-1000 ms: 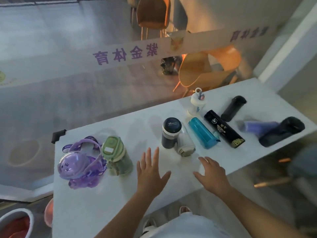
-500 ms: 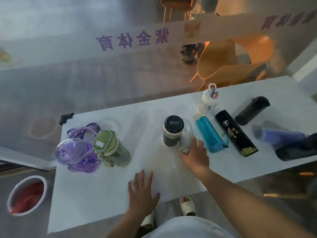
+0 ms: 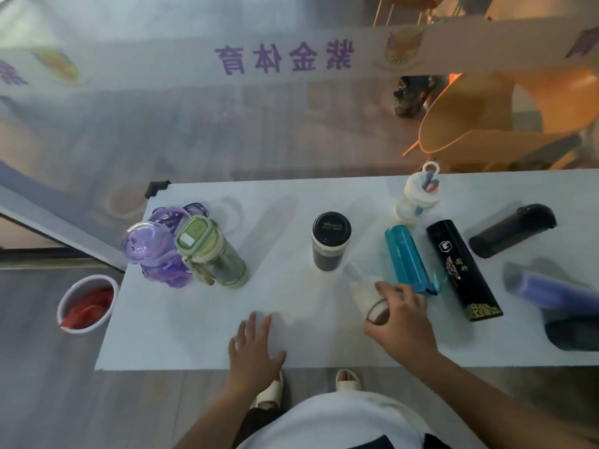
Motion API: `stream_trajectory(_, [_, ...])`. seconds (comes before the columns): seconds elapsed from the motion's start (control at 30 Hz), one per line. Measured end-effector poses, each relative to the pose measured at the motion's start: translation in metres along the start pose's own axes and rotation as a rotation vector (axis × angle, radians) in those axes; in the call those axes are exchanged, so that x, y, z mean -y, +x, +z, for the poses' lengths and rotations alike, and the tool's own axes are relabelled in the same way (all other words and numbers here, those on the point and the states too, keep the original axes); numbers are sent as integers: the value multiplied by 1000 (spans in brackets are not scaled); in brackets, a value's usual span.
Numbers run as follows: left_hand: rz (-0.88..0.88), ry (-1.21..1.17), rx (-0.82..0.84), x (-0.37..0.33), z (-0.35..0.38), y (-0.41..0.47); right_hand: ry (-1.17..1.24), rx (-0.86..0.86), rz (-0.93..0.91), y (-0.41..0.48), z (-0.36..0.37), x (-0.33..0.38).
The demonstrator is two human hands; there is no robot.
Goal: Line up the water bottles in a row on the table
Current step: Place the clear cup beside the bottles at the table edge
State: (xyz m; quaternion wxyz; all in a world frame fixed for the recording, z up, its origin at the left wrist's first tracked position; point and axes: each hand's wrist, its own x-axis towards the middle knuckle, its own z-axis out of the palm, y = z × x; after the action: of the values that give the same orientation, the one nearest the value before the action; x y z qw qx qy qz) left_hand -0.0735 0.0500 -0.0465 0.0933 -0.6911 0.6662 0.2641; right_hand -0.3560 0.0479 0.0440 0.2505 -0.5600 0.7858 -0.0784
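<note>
Bottles are spread over a white table point(image 3: 201, 319). A purple bottle point(image 3: 152, 254) and a green bottle point(image 3: 212, 254) stand upright at the left. A dark bottle with a black lid point(image 3: 329, 241) stands in the middle. My right hand point(image 3: 400, 322) is shut on a clear bottle point(image 3: 363, 290) and holds it tilted just right of the dark one. A teal bottle point(image 3: 408, 259), a black printed flask point(image 3: 462, 270), a black bottle point(image 3: 512, 230) and a blue bottle point(image 3: 557, 291) lie flat. A white bottle point(image 3: 418, 196) stands at the back. My left hand point(image 3: 254, 346) rests flat near the front edge.
A white bucket with red contents point(image 3: 87, 303) stands on the floor left of the table. A glass wall with purple lettering runs behind the table, with orange chairs point(image 3: 486, 121) beyond it. Another dark bottle point(image 3: 573, 332) lies at the right edge.
My right hand reached forward, closed on the clear bottle that lay beside the dark one and pulled it toward me, tilting it. My left hand drew back toward the front edge.
</note>
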Motion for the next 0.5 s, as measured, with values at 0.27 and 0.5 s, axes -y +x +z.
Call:
stream_trajectory(0.27, [-42, -57, 13, 17, -5, -6, -203, 195, -455, 3, -18, 79])
stream_trajectory(0.5, [-5, -64, 14, 38, -13, -9, -333, 285, -552, 33, 4, 181])
